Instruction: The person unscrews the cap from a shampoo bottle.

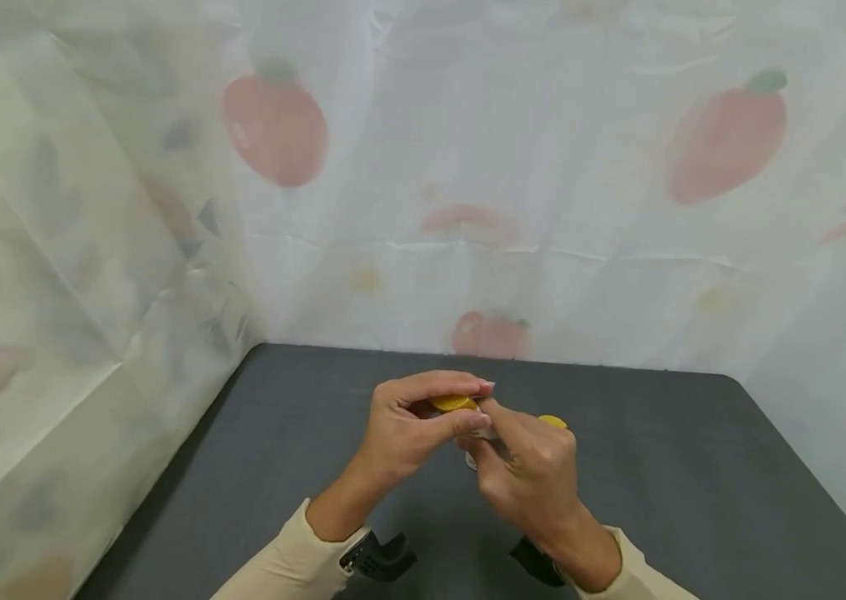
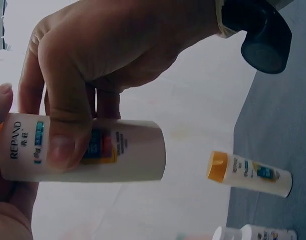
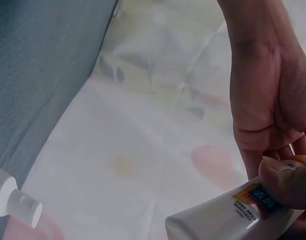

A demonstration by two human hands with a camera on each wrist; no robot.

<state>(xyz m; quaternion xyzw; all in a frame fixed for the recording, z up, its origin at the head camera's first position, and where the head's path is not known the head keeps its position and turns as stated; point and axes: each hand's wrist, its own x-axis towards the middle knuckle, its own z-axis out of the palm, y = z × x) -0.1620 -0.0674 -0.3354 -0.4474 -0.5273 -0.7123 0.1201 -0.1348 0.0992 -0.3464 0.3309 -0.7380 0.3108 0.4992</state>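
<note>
Both hands meet above the dark grey table (image 1: 302, 467). They hold one small white bottle (image 2: 128, 152) labelled REPAND. My right hand (image 1: 520, 471) grips its body, with the thumb (image 2: 63, 145) pressed across the label. Fingers and thumb of my left hand (image 1: 423, 421) pinch the bottle's yellow cap (image 1: 453, 403). In the right wrist view the bottle (image 3: 227, 215) lies under my right thumb (image 3: 287, 182), and the left hand's palm (image 3: 267, 100) is above it.
A second white bottle with a yellow cap (image 2: 250, 173) stands on the table just behind the hands. More white bottles (image 2: 255, 233) stand near it, one with a white cap (image 3: 15, 200). Thin fruit-printed sheeting (image 1: 513, 167) walls the table at the back and left.
</note>
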